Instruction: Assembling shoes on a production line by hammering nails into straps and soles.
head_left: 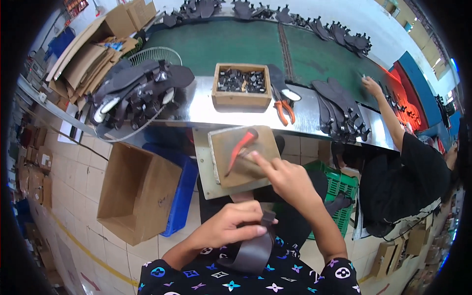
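My left hand is closed around a dark grey sandal sole above my lap. Its small block heel sticks up beside my thumb. In front of it, my right hand is over a tan work pad, with the index finger stretched forward and the fingertips smeared by motion. Just beyond that finger, a curved red-handled tool lies on the pad; its working end cannot be made out. I see nothing plainly held in the right hand. The pad rests on a pale metal plate.
A wooden box of small black pieces and orange-handled pliers sit on the metal ledge. Soles fill a wire basket at left; more soles lie right. Behind is a green conveyor. A co-worker's arm reaches in from the right.
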{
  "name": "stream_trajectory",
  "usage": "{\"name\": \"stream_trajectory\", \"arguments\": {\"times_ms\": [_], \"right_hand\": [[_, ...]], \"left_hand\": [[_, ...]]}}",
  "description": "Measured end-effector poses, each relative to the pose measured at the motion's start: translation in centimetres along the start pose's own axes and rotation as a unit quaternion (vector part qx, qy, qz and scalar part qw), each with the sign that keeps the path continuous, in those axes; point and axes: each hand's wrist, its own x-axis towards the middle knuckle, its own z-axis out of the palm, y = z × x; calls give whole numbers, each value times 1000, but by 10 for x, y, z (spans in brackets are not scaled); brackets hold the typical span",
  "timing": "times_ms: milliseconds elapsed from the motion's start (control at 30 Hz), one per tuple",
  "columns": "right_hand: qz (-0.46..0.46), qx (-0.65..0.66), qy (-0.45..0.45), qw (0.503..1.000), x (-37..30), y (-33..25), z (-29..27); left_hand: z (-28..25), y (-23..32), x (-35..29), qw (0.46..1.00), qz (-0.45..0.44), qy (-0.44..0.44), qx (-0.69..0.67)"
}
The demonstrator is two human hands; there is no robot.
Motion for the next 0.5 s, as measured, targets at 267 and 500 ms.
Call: {"name": "stream_trajectory", "arguments": {"times_ms": [267, 500], "right_hand": [[-205, 466, -28, 860, -9, 5, -50], [-288, 528, -106, 792, -23, -4, -69]], "left_hand": [[7, 5, -13, 979, -79, -101, -158], [9, 2, -7, 960, 0, -190, -203]]}}
